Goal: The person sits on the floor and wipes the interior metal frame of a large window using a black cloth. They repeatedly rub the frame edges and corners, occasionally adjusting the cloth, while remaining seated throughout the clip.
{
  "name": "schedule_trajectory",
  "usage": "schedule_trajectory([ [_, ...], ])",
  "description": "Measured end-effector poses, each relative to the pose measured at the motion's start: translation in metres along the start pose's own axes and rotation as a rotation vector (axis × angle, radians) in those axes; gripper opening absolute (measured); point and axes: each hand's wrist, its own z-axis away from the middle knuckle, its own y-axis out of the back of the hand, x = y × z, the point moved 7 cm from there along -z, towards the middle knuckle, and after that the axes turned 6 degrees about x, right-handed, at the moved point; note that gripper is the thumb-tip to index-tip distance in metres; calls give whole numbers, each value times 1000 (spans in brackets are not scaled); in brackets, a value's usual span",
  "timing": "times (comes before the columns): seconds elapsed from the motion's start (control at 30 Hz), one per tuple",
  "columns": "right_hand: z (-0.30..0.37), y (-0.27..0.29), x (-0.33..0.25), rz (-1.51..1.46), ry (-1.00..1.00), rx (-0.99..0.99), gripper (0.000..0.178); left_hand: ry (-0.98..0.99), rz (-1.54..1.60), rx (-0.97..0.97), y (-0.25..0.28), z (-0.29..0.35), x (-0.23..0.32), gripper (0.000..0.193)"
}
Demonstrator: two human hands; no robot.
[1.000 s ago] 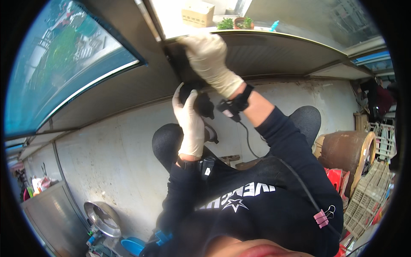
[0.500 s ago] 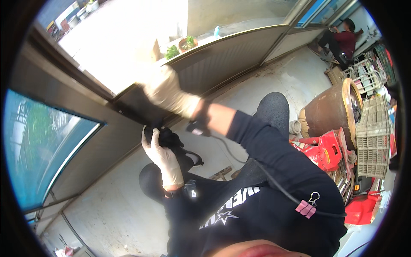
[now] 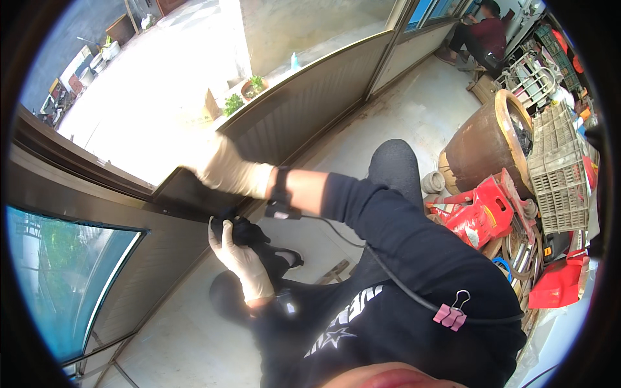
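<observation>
A whitish glove covers my left hand (image 3: 240, 262), low against the brown metal door panel (image 3: 178, 249). Its fingers curl about a dark bunched black cloth (image 3: 244, 231), though part of the grip is hidden. Higher up, my right hand (image 3: 228, 169), gloved too, reaches across to the panel's upper frame (image 3: 178, 194). Glare washes out its fingertips, so I cannot make out whether they hold anything. A black strap with a small device (image 3: 282, 205) circles my right wrist, and a cable runs from it to a pink clip (image 3: 449, 317) on my sleeve.
Blue-filmed glass (image 3: 71, 271) fills the left panel. Potted plants (image 3: 253, 86) stand beyond the frame. To my right are a large brown pot (image 3: 475, 152), a red plastic container (image 3: 482, 213) and a plastic crate (image 3: 561, 168). Another person (image 3: 485, 35) sits at the far right.
The view has shifted, so the surroundings sit differently. My right hand has moved slightly left and down in the picture along the frame. My left hand stays at the black cloth.
</observation>
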Motion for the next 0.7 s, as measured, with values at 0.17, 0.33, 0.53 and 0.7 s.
schedule_trajectory([
  [0.17,13,-87,-68,-180,74,-310,16,-59,-3,46,7,-4,4,40],
  [0.33,35,-27,36,-118,53,-127,25,-39,-21,47,12,0,12,40],
  [0.53,27,117,229,420,-313,-132,12,-24,-8,-2,8,3,13,45],
  [0.7,45,97,217,459,-462,-163,10,-2,-29,-28,-10,2,-4,47],
])
